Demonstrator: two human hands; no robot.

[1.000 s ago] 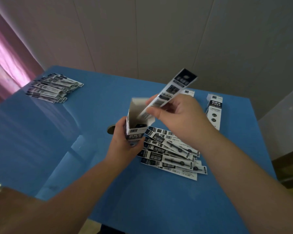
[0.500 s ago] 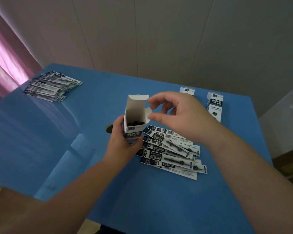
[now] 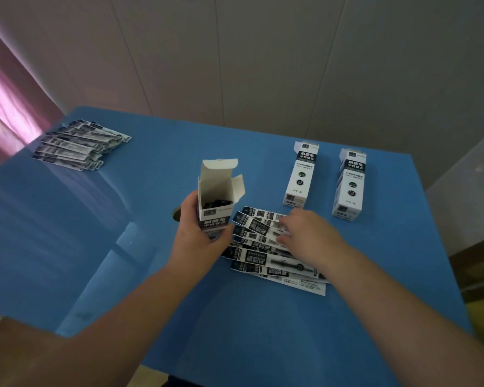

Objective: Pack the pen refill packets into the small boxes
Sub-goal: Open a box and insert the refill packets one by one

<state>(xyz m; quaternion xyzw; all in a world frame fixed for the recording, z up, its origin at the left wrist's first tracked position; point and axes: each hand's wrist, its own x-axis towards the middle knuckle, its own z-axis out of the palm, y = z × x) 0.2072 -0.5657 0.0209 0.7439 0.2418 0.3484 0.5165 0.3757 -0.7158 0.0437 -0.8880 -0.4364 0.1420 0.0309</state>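
A person packs pen refill packets at a blue table (image 3: 263, 331), seen from a head-worn camera. The left hand (image 3: 199, 238) grips an open box (image 3: 217, 202) upright near the middle of the table, its top flaps standing up and dark packet ends showing inside. Just to the right of it, a fanned pile of packets (image 3: 266, 258) lies flat on the table, overlapping one another; about eight can be made out, though the exact number is hard to tell because the right hand (image 3: 308, 236) covers part of the pile. That hand rests palm down on the top packets with its fingers stretched and slightly spread, holding nothing that can be seen. Two closed boxes stand toward the far right corner: one (image 3: 301, 174) nearer the middle and another (image 3: 349, 185) close to the right edge, set apart from each other. A second heap of packets (image 3: 78, 146) sits at the far left corner, too blurred to count. A small round hole (image 3: 176, 215) in the tabletop shows just behind the left hand. A pink curtain (image 3: 6, 107) hangs beyond the left edge, and pale wall panels (image 3: 263, 51) rise behind the far edge.
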